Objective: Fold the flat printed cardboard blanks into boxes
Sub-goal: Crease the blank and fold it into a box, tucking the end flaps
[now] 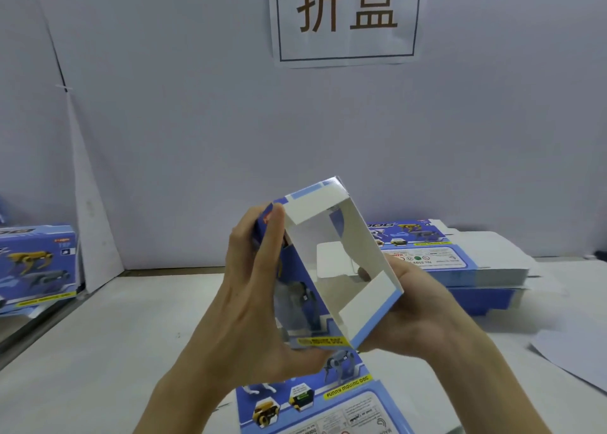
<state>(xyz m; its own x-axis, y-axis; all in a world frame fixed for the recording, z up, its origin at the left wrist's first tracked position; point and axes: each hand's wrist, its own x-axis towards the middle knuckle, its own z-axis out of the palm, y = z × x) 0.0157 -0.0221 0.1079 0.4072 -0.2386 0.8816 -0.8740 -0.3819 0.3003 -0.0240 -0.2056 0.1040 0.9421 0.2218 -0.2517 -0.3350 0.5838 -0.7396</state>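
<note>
One flat blank (315, 404) lies on the tabletop (98, 351) beneath one half-opened box (361, 243). Left hand (256, 302) fingers grip its printed side, and right hand (414, 312) fingers grip its far wall. One stack of blanks (466, 269) sits to the right.

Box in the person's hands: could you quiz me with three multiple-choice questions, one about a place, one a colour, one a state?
1. Where is the stack of flat blanks? A: far right on the table; B: on the wall; C: on the floor.
2. The held box is printed mainly in? A: red; B: blue; C: green.
3. The box is? A: flat; B: opened up, near end unclosed; C: sealed shut.
A, it lies beyond the right hand; B, blue covers its sides; B, its white inside shows.
</note>
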